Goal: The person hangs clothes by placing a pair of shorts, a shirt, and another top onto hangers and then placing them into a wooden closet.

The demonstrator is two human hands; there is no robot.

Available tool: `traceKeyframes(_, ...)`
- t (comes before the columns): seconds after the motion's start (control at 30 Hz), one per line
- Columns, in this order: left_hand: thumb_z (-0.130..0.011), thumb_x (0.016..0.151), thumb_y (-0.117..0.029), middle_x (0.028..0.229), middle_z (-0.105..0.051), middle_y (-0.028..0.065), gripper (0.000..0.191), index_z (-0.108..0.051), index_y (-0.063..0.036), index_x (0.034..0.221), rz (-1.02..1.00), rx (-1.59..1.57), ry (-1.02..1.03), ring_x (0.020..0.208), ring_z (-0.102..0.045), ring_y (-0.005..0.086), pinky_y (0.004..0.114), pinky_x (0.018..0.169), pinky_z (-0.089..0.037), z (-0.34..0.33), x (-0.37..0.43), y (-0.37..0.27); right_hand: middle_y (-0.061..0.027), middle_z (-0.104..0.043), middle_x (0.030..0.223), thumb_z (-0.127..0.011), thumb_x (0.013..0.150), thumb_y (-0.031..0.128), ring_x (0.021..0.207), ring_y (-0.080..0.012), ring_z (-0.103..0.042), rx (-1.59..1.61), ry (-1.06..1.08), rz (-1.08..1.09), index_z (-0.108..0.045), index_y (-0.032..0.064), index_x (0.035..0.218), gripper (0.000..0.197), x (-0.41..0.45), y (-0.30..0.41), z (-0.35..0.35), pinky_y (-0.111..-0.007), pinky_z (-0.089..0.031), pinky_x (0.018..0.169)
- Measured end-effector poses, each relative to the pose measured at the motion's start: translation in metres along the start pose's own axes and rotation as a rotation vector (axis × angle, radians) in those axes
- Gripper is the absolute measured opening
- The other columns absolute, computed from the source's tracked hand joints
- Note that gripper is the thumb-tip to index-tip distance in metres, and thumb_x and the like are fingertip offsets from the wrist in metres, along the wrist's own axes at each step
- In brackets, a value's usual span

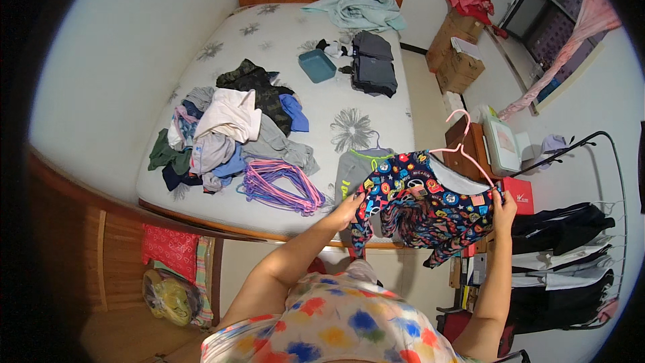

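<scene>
A dark navy garment with a colourful badge print (423, 201) hangs between my two hands, over the near right edge of the bed. My left hand (351, 210) grips its left part near a sleeve. At the opposite shoulder, my right hand (503, 206) pinches the cloth together with the end of a pink hanger (459, 148). The hanger's hook points up, and one arm runs along the neck opening. Partly hidden behind the garment, a grey top with neon-green trim (347, 171) lies on the bed with a purple hanger (375, 140) at its neck.
Pink and purple hangers (282, 186) are stacked near the bed's front edge, beside a heap of mixed clothes (227, 116). Farther back are a teal plastic bin (317, 66) and folded dark clothes (374, 65). A black garment rack (625, 201) holding clothes stands at right.
</scene>
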State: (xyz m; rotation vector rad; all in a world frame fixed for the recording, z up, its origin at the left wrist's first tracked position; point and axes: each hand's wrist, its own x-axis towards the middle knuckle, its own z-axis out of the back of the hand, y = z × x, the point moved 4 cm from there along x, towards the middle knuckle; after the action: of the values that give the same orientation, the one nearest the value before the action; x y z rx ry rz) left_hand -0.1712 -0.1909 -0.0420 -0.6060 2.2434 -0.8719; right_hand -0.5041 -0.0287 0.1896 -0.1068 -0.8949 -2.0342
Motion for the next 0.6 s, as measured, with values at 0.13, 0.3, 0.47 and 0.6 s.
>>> traceKeyframes(0.13, -0.045, 0.091, -0.038, 0.090, -0.061, 0.0030, 0.035, -0.049, -0.0072, 0.109, 0.143, -0.009, 0.005, 0.065, -0.058, 0.0140, 0.032, 0.059, -0.052, 0.010, 0.017, 0.045, -0.0123, -0.049, 0.056, -0.060, 0.084, 0.025, 0.046, -0.0184, -0.050, -0.020, 0.100, -0.019, -0.049, -0.0019, 0.069, 0.033, 0.006, -0.048, -0.033, -0.032, -0.040, 0.046)
traceKeyframes(0.3, -0.049, 0.087, -0.041, 0.083, -0.059, 0.0019, 0.036, -0.059, -0.0075, 0.094, 0.348, 0.237, -0.228, 0.075, -0.056, 0.0133, 0.029, 0.064, -0.044, 0.082, 0.044, 0.114, -0.0227, -0.056, 0.067, -0.061, 0.081, 0.035, 0.063, -0.0369, -0.055, -0.201, 0.342, -0.075, -0.051, -0.0041, 0.070, 0.042, 0.021, -0.103, -0.125, -0.042, -0.042, 0.058)
traceKeyframes(0.47, -0.055, 0.084, -0.042, 0.082, -0.059, 0.0080, 0.042, -0.054, -0.0018, 0.095, 0.318, 0.461, -0.546, 0.074, -0.056, 0.0181, 0.032, 0.066, -0.044, 0.127, 0.053, 0.113, -0.0244, -0.052, 0.065, -0.059, 0.081, 0.041, 0.059, -0.0380, -0.049, -0.029, 0.437, -0.068, -0.051, -0.0054, 0.069, 0.048, 0.039, -0.135, -0.242, -0.041, -0.040, 0.057)
traceKeyframes(0.6, -0.064, 0.081, -0.021, 0.091, -0.059, 0.0110, 0.041, -0.042, -0.0012, 0.110, 0.130, 0.789, -0.556, 0.078, -0.055, 0.0179, 0.032, 0.072, -0.045, 0.106, 0.067, 0.047, -0.0250, -0.056, 0.070, -0.059, 0.081, 0.040, 0.069, -0.0419, -0.054, -0.026, 0.549, -0.113, -0.054, -0.0031, 0.071, 0.044, 0.065, -0.172, -0.333, -0.044, -0.042, 0.063)
